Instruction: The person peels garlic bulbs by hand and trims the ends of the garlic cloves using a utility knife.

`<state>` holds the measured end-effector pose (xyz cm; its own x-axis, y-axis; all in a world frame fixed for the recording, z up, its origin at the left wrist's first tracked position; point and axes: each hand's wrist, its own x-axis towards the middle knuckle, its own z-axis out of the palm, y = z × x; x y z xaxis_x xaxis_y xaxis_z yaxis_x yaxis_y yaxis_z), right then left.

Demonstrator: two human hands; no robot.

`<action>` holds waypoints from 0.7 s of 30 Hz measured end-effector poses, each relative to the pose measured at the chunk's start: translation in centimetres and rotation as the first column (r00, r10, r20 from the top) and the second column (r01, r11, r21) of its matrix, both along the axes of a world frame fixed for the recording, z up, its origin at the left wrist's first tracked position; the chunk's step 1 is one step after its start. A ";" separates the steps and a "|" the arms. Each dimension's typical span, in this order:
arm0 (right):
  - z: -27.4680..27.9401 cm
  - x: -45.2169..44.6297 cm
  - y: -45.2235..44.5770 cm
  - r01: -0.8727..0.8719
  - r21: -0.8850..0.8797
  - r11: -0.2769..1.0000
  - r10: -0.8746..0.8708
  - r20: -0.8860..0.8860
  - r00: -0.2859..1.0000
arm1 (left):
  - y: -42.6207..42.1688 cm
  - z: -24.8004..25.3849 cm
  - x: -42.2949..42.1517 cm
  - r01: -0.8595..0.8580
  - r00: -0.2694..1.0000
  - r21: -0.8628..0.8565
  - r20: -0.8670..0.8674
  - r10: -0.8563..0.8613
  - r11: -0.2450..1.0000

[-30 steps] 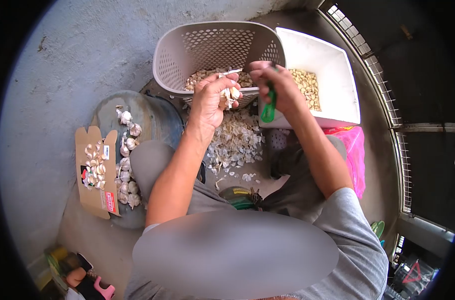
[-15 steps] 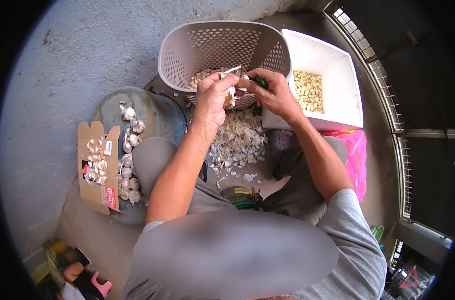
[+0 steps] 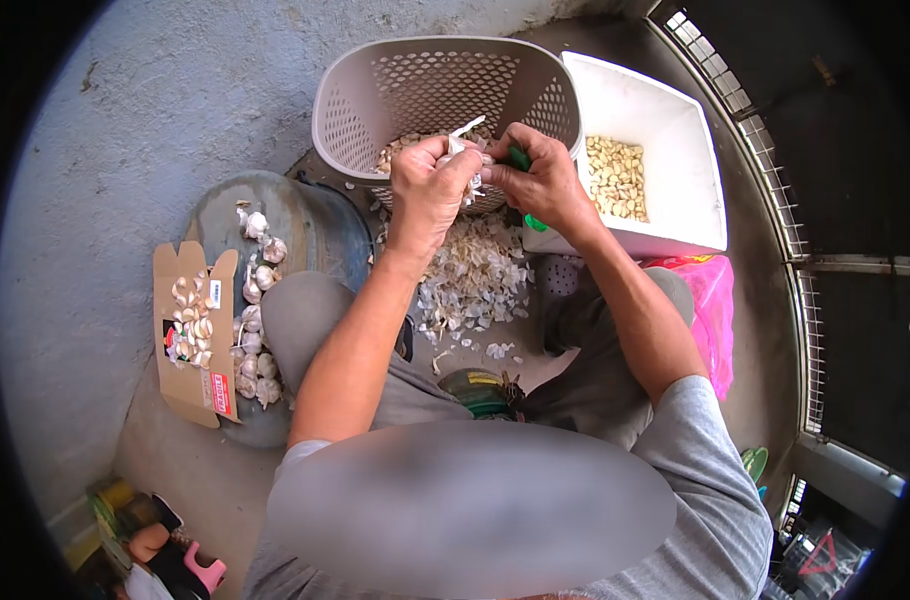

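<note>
My left hand [image 3: 427,195] is closed around a garlic bulb [image 3: 459,150], whose pale stem sticks up past the fingers and whose loose skin hangs below. Close against it, my right hand [image 3: 547,182] grips a green-handled tool [image 3: 520,158]. The handle's end shows under the palm; any blade is hidden by the fingers. Both hands are above the front rim of a grey-brown perforated basket [image 3: 445,75] with unpeeled garlic cloves [image 3: 400,150] in it. Beneath them, a heap of garlic skins [image 3: 475,275] covers the floor between my legs.
To the right stands a white foam box [image 3: 675,130] holding peeled cloves [image 3: 617,180]. Whole garlic bulbs [image 3: 258,365] lie on an upturned bluish tub [image 3: 220,210] at left, beside a cardboard piece [image 3: 180,385] with printed garlic. A pink bag [image 3: 713,320] is by my right knee.
The green tool has turned in my right hand, so its lower end now shows below the palm. My left hand and the garlic bulb have shifted slightly, with the stem tilted higher.
</note>
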<state>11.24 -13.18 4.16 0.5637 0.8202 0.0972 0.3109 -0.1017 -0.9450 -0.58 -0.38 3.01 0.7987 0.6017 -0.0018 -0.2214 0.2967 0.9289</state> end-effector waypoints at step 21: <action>1.0 1.0 0.1 0.016 0.206 0.978 0.093 -0.511 0.855 | 0.7 1.2 -0.7 -0.019 0.990 0.373 -0.125 0.071 0.927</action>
